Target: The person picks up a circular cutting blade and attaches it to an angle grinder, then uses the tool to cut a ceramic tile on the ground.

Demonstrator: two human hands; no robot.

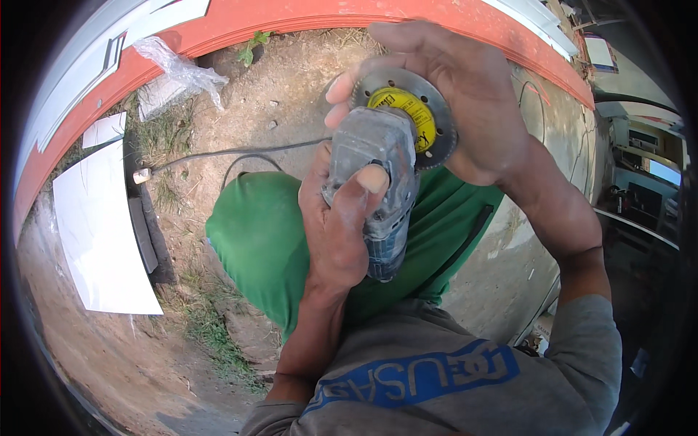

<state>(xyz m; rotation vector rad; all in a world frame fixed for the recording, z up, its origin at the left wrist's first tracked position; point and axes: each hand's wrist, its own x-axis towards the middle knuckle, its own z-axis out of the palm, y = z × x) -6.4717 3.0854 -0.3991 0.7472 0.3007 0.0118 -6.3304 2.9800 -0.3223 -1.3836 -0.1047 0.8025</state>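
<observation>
My left hand [338, 232] is wrapped round the body of a dusty grey-blue angle grinder [374, 156], its thumb lying on top of the housing. A round metal cutting disc [374, 80] with small holes and a yellow centre label is fitted at the grinder's head, tilted toward the right. Cupped about that disc is my right hand [476, 94], with its palm at the disc's right side. Its fingers pass behind the disc, and curled fingertips show past the left edge; the thumb stretches out above. Part of the grip is hidden by the disc.
A black cable [247, 150] runs left along the ground to a pale plug end [142, 175]. White sheets [102, 225] lie on the left, near clear plastic wrap [178, 69]. A long orange-red beam [305, 16] crosses the far side. My green-trousered knee [254, 232] is below the grinder.
</observation>
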